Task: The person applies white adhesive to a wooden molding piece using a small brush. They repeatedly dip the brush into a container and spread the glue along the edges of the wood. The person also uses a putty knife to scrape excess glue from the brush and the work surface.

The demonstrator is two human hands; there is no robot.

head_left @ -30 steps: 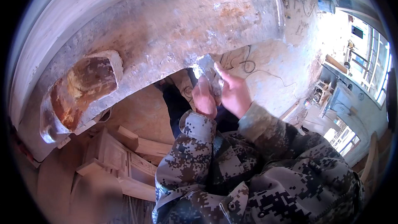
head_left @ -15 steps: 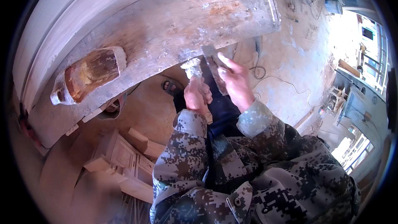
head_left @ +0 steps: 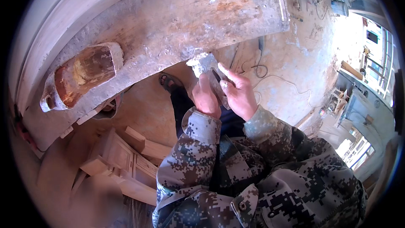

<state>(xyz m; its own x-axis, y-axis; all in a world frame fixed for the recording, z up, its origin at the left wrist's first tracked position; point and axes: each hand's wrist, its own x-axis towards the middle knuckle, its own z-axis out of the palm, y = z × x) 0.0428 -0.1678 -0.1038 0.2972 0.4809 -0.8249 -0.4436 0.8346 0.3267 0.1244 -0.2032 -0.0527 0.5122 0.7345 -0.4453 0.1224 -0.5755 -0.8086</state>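
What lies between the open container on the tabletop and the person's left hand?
The head view shows, from the container toward the left hand, a strip of tabletop, then floor beyond its edge, a sandalled foot and dark trouser leg.

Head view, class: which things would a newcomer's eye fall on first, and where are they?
Probably the open, brown-stained container first, toward the left on the stained worktop. Next, the left hand and right hand, close together near the centre, hold flat tools smeared with pale paste. A camouflage-patterned jacket fills much of the lower middle.
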